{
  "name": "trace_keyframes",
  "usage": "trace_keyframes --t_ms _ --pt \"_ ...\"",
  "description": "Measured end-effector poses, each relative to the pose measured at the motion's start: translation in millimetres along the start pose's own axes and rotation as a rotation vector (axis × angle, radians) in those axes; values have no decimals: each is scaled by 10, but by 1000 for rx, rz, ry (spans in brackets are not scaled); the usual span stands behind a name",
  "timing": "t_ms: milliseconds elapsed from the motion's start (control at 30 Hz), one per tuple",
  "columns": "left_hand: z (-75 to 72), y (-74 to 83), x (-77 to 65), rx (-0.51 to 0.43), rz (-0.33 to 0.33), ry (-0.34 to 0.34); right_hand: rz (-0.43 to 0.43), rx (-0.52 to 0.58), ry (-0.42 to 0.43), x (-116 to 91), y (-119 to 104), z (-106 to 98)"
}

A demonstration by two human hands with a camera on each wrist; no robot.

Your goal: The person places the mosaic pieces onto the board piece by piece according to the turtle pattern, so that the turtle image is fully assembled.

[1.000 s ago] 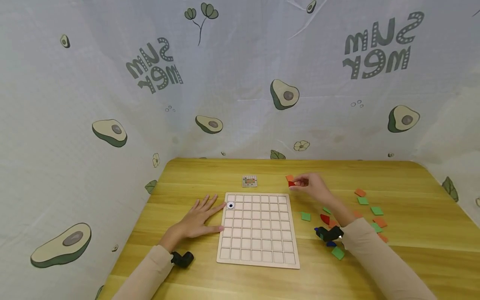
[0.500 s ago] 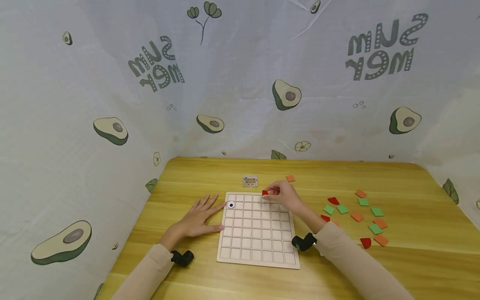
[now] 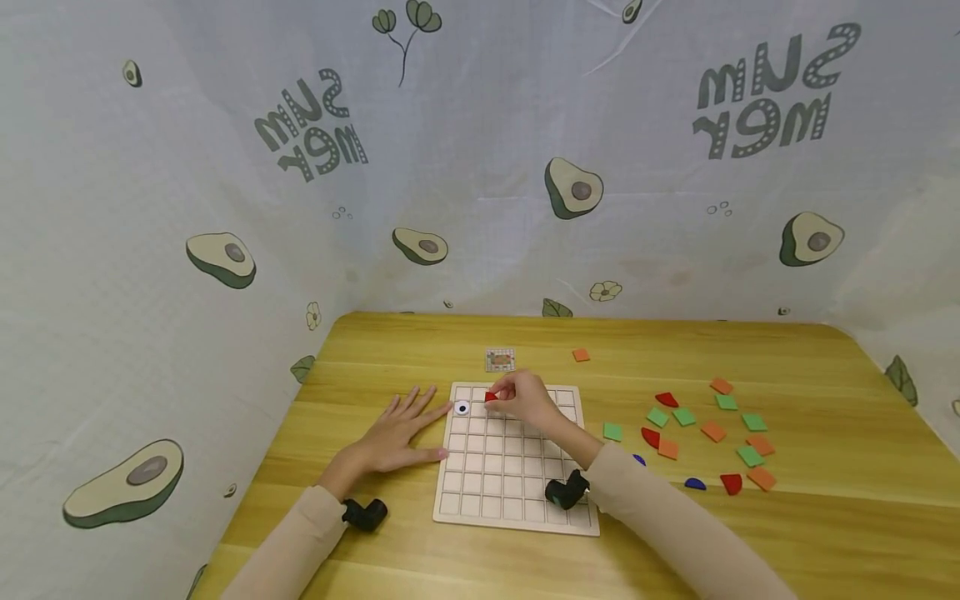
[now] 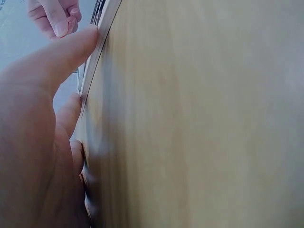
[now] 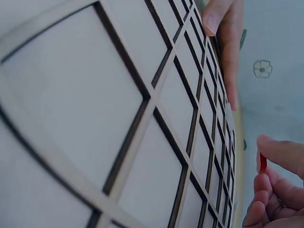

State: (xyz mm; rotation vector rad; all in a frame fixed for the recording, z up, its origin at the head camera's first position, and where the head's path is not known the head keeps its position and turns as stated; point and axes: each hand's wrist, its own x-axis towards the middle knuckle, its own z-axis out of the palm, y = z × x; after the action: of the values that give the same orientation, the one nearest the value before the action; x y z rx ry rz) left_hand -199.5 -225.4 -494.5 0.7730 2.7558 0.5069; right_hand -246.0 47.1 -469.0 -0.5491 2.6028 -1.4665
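Note:
In the head view a pale wooden grid board (image 3: 487,526) lies on the table. My right hand (image 3: 527,402) pinches a small red tile with a curved edge (image 3: 491,397) between thumb and fingers, over the board's upper rows. The right wrist view shows that red tile (image 5: 262,162) edge-on, above the grid. My left hand (image 3: 395,437) rests on the table with fingers spread, thumb and index fingertip at the board's left edge. A round white eye piece (image 3: 462,408) sits in a top-left square, close to that index fingertip. The other visible squares hold no pieces.
A small printed picture card (image 3: 500,360) lies behind the board, with one orange tile (image 3: 581,355) to its right. Right of the board are scattered green tiles (image 3: 683,417), orange tiles (image 3: 714,431), red curved tiles (image 3: 732,484) and blue pieces (image 3: 695,483). A patterned cloth (image 3: 480,167) hangs behind.
My right hand has carried the red tile leftward from beside the far orange tile to over the board's upper left part. The left hand has stayed at the board's edge.

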Motion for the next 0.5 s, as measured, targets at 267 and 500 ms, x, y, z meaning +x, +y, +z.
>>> trace_keyframes --t_ms 267,500 --pt "6 -13 2 4 -1 -6 13 -23 -9 26 -68 199" --pt "10 -20 4 3 -6 -4 40 -55 -28 51 -93 295"
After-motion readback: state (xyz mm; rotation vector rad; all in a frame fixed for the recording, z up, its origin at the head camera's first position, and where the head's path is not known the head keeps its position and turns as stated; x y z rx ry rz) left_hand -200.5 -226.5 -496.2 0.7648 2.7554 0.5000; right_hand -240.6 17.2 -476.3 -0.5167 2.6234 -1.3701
